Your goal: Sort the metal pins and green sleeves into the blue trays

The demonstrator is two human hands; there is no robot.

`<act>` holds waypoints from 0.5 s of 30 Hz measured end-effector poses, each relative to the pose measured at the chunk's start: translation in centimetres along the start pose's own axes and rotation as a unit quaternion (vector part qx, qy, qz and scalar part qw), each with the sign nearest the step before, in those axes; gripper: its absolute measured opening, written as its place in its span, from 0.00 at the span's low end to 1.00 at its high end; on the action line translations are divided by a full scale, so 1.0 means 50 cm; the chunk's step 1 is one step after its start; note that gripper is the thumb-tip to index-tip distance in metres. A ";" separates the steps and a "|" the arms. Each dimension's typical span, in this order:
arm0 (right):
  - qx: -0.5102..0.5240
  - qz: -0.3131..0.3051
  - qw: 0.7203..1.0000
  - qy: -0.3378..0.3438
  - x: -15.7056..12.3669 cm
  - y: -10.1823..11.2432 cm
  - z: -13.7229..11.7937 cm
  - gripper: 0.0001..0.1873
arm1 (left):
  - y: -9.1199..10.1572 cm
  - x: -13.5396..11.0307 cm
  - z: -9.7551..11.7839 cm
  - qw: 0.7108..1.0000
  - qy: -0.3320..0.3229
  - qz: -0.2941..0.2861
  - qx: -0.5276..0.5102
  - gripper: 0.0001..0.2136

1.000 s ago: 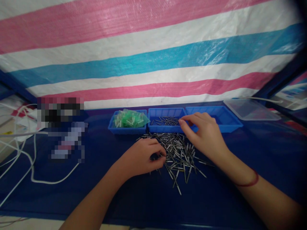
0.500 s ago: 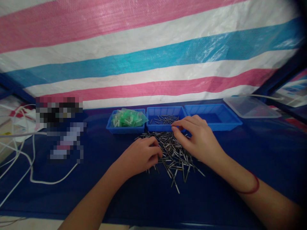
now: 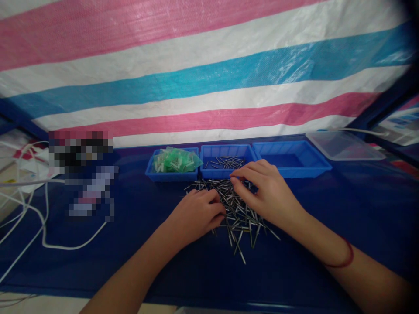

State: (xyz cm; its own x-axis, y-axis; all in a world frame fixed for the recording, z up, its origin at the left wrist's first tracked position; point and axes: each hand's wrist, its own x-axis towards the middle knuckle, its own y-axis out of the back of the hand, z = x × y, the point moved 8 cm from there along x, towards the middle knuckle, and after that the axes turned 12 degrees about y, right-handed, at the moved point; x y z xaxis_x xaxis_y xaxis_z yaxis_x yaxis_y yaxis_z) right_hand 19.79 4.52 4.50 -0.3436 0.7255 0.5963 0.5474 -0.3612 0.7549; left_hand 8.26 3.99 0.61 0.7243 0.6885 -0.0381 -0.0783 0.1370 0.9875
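A loose pile of blind rivets (image 3: 240, 211), thin metal pins with paler sleeves, lies on the blue tabletop. At its left side rests my left hand (image 3: 199, 213), fingers curled in against the rivets; whatever they grip is hidden. My right hand (image 3: 266, 185) hovers over the pile's far right part, just in front of the middle blue tray (image 3: 225, 173). Its thumb and forefinger tips are brought together in a pinch, and anything between them is too small to make out. Inside that middle tray lie several rivets (image 3: 231, 162).
Left of the middle tray, a blue tray (image 3: 172, 177) holds green plastic bags (image 3: 176, 160) of small pale parts. Another blue tray (image 3: 294, 172) stands at right, beside a translucent lid (image 3: 343, 147). White cables (image 3: 75, 248) run across the left side. A striped sheet (image 3: 196, 87) hangs behind.
My left hand has shifted slightly right, further over the rivets. My right hand has moved a little left and down, its fingertips now nearer the tray's front edge. The trays look the same.
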 end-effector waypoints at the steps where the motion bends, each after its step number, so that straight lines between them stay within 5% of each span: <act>1: 0.000 -0.003 1.000 0.002 0.000 -0.001 -0.001 0.08 | 0.000 0.000 0.002 1.000 0.004 -0.002 0.003 0.06; 15: 0.002 -0.024 0.999 0.031 0.000 -0.016 -0.014 0.08 | -0.008 -0.009 0.006 0.999 0.037 -0.014 0.037 0.05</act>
State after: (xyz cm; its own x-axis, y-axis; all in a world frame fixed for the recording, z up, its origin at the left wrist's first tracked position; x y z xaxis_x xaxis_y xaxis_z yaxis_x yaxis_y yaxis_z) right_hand 18.81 4.39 4.09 -0.4173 0.7039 0.5748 0.5321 -0.3235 0.7825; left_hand 8.17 3.39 0.28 0.6727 0.7362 -0.0736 -0.0069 0.1058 0.9944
